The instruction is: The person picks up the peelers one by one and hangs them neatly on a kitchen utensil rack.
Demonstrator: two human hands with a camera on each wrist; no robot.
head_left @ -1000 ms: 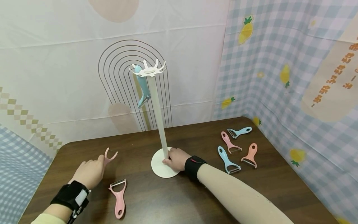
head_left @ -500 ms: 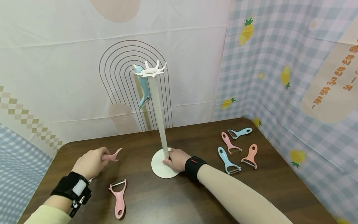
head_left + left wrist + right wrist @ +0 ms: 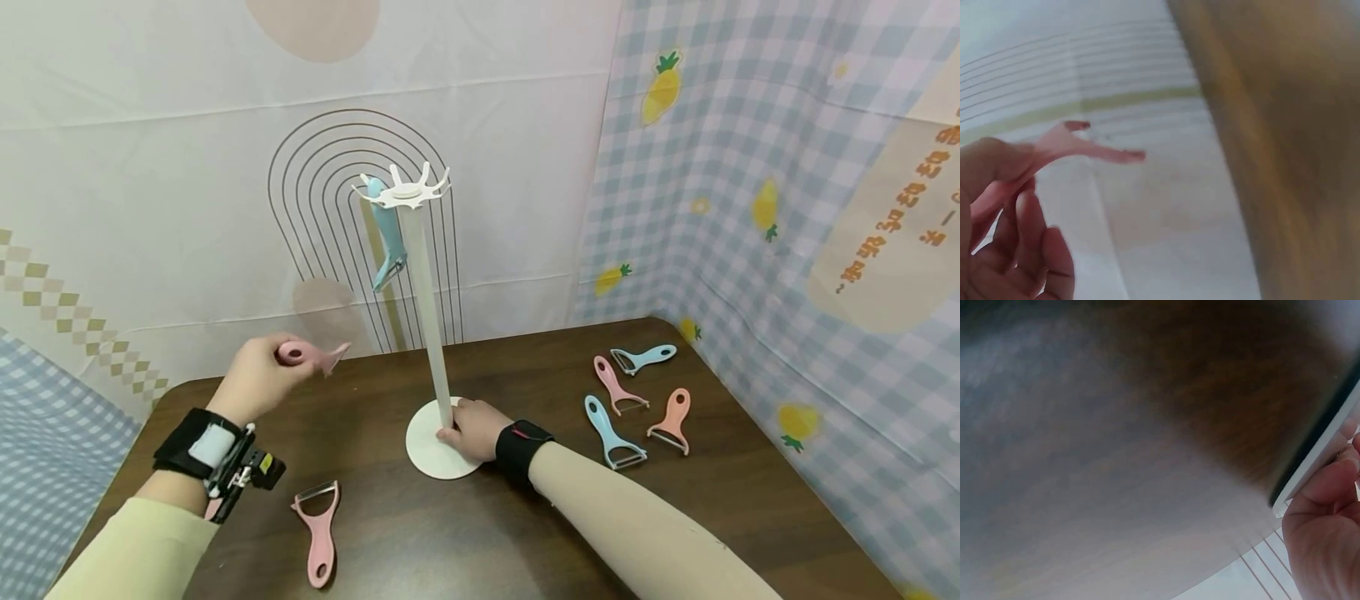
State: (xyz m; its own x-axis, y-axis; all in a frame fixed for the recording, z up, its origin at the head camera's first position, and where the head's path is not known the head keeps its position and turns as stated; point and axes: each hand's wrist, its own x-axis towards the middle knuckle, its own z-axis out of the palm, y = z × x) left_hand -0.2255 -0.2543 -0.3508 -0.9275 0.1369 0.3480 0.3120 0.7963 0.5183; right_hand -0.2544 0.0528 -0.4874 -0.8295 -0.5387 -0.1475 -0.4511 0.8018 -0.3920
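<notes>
My left hand [image 3: 262, 375] pinches a pink peeler [image 3: 318, 358] by its handle, raised over the table's back left part. In the left wrist view the peeler's forked head [image 3: 1063, 142] points away from the thumb and fingers. My right hand [image 3: 478, 429] grips the foot of the white stand's post [image 3: 425, 292], just above its round base [image 3: 423, 454]. A light blue peeler [image 3: 387, 229] hangs from the left side of the stand's hooked top [image 3: 407, 193]. Another pink peeler [image 3: 321, 537] lies on the table in front, blade end away from me.
On the table's right side lie a far blue peeler [image 3: 643, 358], a pink peeler [image 3: 617, 385], a near blue peeler [image 3: 611, 433] and an orange peeler [image 3: 673, 417]. A white cloth [image 3: 517, 208] hangs behind the brown table [image 3: 525, 533], a checked cloth [image 3: 750, 275] at right.
My left hand has lifted the pink peeler up and to the right, turning it so its head points toward the stand. The right hand stays on the stand.
</notes>
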